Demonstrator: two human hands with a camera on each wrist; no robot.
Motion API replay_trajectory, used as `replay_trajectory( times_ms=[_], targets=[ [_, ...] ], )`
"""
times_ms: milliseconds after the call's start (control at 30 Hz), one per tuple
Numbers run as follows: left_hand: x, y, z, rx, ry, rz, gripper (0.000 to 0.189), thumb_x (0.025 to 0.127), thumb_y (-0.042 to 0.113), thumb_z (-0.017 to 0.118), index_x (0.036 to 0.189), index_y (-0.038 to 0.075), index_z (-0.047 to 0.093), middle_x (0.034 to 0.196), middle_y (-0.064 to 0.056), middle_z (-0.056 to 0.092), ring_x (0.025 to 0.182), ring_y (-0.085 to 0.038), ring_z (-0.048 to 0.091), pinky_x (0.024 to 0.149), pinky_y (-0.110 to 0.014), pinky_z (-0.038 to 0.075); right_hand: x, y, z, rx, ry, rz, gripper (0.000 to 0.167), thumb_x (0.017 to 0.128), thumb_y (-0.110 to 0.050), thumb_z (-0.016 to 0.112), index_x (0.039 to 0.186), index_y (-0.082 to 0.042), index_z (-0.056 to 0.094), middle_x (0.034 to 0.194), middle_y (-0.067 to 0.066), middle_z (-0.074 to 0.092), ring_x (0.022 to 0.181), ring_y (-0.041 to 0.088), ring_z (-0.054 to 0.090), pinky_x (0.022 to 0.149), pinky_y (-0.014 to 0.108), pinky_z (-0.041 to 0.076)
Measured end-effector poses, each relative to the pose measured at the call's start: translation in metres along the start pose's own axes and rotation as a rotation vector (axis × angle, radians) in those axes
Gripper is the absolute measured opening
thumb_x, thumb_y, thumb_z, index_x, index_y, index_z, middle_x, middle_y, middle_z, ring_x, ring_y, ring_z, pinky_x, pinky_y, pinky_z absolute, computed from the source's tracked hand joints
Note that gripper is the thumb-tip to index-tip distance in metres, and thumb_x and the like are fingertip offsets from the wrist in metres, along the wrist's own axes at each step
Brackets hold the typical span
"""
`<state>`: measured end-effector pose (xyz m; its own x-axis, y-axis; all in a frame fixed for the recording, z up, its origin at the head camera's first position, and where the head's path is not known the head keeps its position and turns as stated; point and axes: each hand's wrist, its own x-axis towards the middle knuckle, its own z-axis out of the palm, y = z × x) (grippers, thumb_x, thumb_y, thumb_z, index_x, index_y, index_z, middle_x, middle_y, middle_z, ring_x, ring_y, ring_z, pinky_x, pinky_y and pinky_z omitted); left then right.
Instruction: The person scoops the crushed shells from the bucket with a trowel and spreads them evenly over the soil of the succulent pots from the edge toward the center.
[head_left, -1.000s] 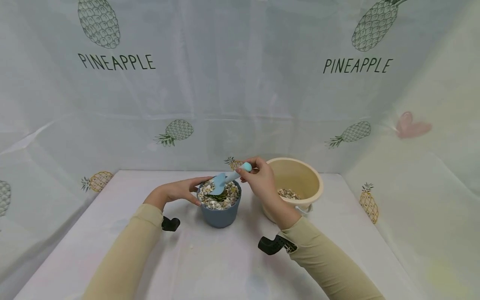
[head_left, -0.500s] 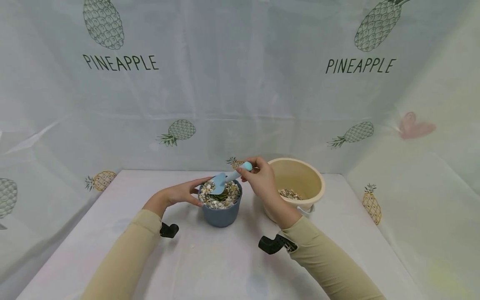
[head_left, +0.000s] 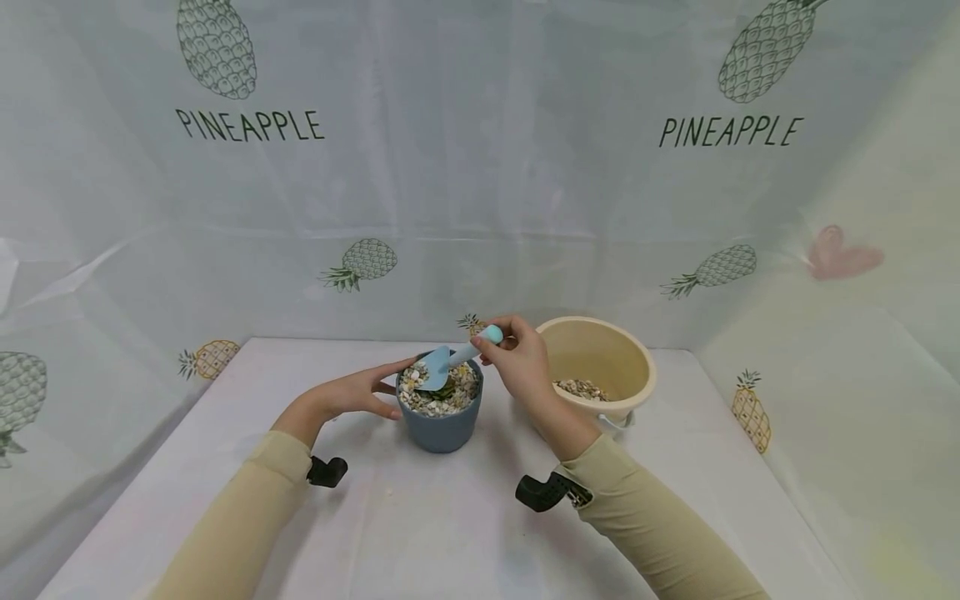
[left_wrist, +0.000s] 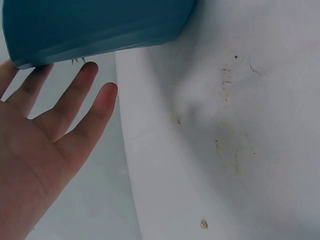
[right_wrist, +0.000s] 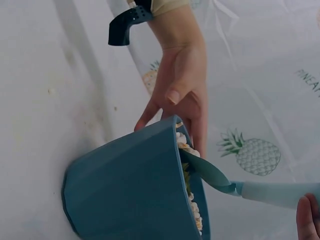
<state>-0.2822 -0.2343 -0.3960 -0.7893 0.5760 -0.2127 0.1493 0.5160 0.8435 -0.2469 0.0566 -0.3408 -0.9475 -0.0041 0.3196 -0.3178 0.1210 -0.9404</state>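
A blue-grey flower pot (head_left: 440, 432) stands upright on the table, filled with pale pebbles around a small green plant (head_left: 442, 392). My left hand (head_left: 348, 393) is at the pot's left side, its fingers spread and fairly straight. In the left wrist view, some fingertips of that hand (left_wrist: 35, 130) reach the pot's rim while others stand apart from it. My right hand (head_left: 521, 358) pinches the handle of a light blue toy trowel (head_left: 465, 353) between thumb and fingers. The trowel's blade (right_wrist: 207, 171) slants down into the pot, at the pebbles beside the plant.
A cream bucket (head_left: 641, 367) with a heap of pebbles (head_left: 581, 389) inside stands to the right, partly behind my right forearm. Small crumbs dot the white table cover (head_left: 427, 533). A pineapple-print curtain (head_left: 480, 167) hangs behind the table.
My left hand has eased slightly leftward off the pot's side and its thumb has loosened. The right hand and the trowel have hardly moved. The head view has shifted a little.
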Motion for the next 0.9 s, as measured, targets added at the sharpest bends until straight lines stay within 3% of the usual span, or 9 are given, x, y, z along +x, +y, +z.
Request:
replay_trajectory(
  times_ms=[200, 333, 567, 667, 900],
  targets=[
    [-0.008, 0.001, 0.002, 0.01, 0.0, -0.017, 0.1, 0.082, 0.027, 0.081, 0.158, 0.029, 0.015, 0.162, -0.008, 0.006, 0.136, -0.036, 0.036, 0.104, -0.066, 0.027, 0.0, 0.001, 0.0, 0.013, 0.014, 0.003, 0.029, 0.087, -0.012, 0.075, 0.113, -0.004, 0.064, 0.091, 0.008, 0.064, 0.077, 0.031, 0.067, 0.073, 0.039, 0.057],
    [-0.01, 0.003, 0.001, 0.022, -0.002, -0.014, 0.097, 0.085, 0.022, 0.078, 0.158, 0.024, 0.014, 0.162, -0.012, 0.006, 0.136, -0.039, 0.036, 0.103, -0.067, 0.027, 0.0, 0.0, 0.0, 0.002, 0.01, 0.018, 0.032, 0.087, -0.013, 0.076, 0.114, -0.002, 0.063, 0.09, 0.006, 0.064, 0.078, 0.033, 0.068, 0.074, 0.037, 0.056],
    [0.002, 0.007, -0.002, 0.045, 0.005, -0.021, 0.098, 0.083, 0.022, 0.08, 0.158, 0.023, 0.018, 0.16, -0.014, 0.01, 0.135, -0.042, 0.034, 0.102, -0.065, 0.029, -0.013, -0.027, -0.002, -0.026, -0.013, 0.021, 0.025, 0.088, -0.005, 0.072, 0.11, 0.003, 0.062, 0.087, 0.007, 0.064, 0.082, 0.043, 0.066, 0.075, 0.041, 0.056],
    [0.006, 0.007, -0.004, 0.046, 0.005, -0.015, 0.098, 0.081, 0.023, 0.082, 0.157, 0.025, 0.02, 0.16, -0.013, 0.014, 0.136, -0.044, 0.031, 0.102, -0.065, 0.029, -0.019, -0.038, -0.002, -0.025, -0.016, 0.015, 0.024, 0.088, -0.003, 0.072, 0.109, 0.004, 0.062, 0.087, 0.007, 0.064, 0.081, 0.041, 0.066, 0.074, 0.037, 0.055],
    [0.014, -0.002, -0.007, 0.01, -0.021, 0.063, 0.098, 0.08, 0.019, 0.082, 0.157, 0.028, 0.021, 0.16, -0.011, 0.012, 0.14, -0.05, 0.017, 0.107, -0.068, 0.018, -0.008, -0.017, 0.0, -0.012, -0.044, 0.004, 0.03, 0.086, -0.007, 0.075, 0.112, 0.001, 0.063, 0.089, 0.006, 0.063, 0.072, 0.028, 0.066, 0.066, 0.028, 0.055]
  ],
)
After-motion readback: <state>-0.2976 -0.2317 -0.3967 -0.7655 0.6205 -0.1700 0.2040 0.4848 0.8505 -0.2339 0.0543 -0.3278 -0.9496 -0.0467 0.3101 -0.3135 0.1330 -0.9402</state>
